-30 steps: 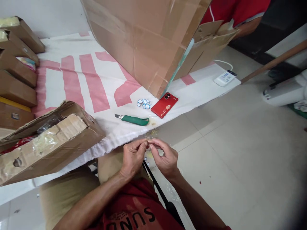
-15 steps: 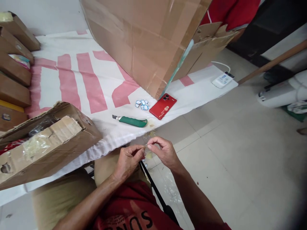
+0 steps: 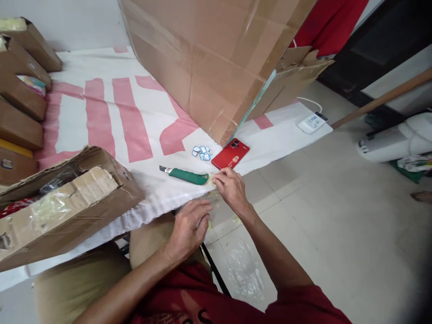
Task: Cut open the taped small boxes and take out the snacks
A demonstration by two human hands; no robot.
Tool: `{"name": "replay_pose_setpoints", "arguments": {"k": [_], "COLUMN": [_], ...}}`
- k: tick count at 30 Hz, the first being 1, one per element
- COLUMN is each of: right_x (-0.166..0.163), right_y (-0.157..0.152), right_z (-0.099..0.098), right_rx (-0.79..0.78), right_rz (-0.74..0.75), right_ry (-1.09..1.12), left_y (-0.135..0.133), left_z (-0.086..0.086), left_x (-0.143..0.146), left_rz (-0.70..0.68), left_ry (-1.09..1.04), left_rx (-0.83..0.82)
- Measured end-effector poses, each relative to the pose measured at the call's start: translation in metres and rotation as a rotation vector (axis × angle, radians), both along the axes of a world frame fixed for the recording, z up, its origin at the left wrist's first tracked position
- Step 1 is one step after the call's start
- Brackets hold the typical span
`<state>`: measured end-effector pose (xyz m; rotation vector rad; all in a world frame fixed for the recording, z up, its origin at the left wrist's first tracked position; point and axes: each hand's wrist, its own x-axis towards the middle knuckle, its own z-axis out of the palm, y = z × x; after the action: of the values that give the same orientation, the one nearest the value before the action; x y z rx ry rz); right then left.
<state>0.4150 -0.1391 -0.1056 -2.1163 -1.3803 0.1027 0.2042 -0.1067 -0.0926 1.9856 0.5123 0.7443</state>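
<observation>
My right hand (image 3: 230, 187) rests at the table's front edge, fingertips pinched together beside the butt of a green utility knife (image 3: 185, 175); what they pinch is too small to name. My left hand (image 3: 189, 228) hovers lower, over my lap, fingers curled loosely with nothing visible in them. A red phone (image 3: 235, 153) lies just beyond my right hand. A small pile of white and blue tags (image 3: 201, 152) sits left of the phone. Bits of clear yellowish plastic (image 3: 213, 195) hang at the table edge between my hands.
A big cardboard box (image 3: 209, 58) stands behind the phone, a torn taped box (image 3: 64, 198) at my left, and several brown boxes (image 3: 20, 85) line the far left. A white device with a cable (image 3: 311, 122) lies at the cloth's right end. A person in red (image 3: 332, 20) stands behind.
My hands were pinching something together in front of me. They have parted: my right hand moved up to the table edge by the knife, and my left hand dropped toward my lap.
</observation>
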Motion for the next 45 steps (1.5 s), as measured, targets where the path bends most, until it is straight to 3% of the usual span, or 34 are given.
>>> {"name": "replay_pose_setpoints", "arguments": {"k": [3,6,9,15,20,23,25,27,30,34,36,38,41,45], "right_x": [0.000,0.006,0.014,0.021,0.022,0.031,0.038,0.044,0.048,0.021,-0.014,-0.060,-0.131,-0.186], "right_y": [0.001,-0.002,-0.007,-0.018,-0.015,-0.007,-0.002,0.000,0.000,0.010,0.027,0.052,0.099,0.143], "right_z": [-0.002,0.002,0.008,0.019,0.009,-0.006,-0.011,-0.009,0.009,0.054,0.080,0.105,0.131,0.151], "right_rx": [-0.063,-0.108,-0.129,-0.003,-0.120,-0.088,-0.054,-0.021,-0.018,0.060,0.178,0.299,0.352,0.282], "right_rz": [0.019,0.064,0.093,0.005,0.244,0.173,0.099,0.052,0.031,0.052,0.202,0.475,0.831,0.989], "right_ry": [-0.052,-0.063,-0.048,-0.052,-0.125,-0.092,-0.069,-0.058,-0.038,-0.099,-0.158,-0.223,-0.360,-0.483], "left_y": [0.006,0.012,0.016,0.016,0.006,0.006,0.009,0.014,0.025,0.049,0.062,0.075,0.090,0.095], "left_z": [0.001,-0.002,-0.007,-0.010,-0.006,0.000,0.011,0.029,0.064,0.099,0.104,0.102,0.094,0.095], "left_x": [0.024,0.050,0.064,0.072,0.064,0.034,0.000,-0.043,-0.115,-0.197,-0.223,-0.239,-0.246,-0.246], "left_rz": [-0.092,-0.118,-0.117,-0.133,-0.138,-0.196,-0.230,-0.172,0.130,0.626,0.835,0.950,0.952,0.884], "left_ry": [0.138,0.414,0.559,0.562,0.563,0.473,0.369,0.245,0.050,0.080,0.130,0.190,0.288,0.275], "left_rx": [0.316,0.501,0.566,0.608,0.679,0.737,0.746,0.708,0.589,0.591,0.633,0.665,0.640,0.599]}}
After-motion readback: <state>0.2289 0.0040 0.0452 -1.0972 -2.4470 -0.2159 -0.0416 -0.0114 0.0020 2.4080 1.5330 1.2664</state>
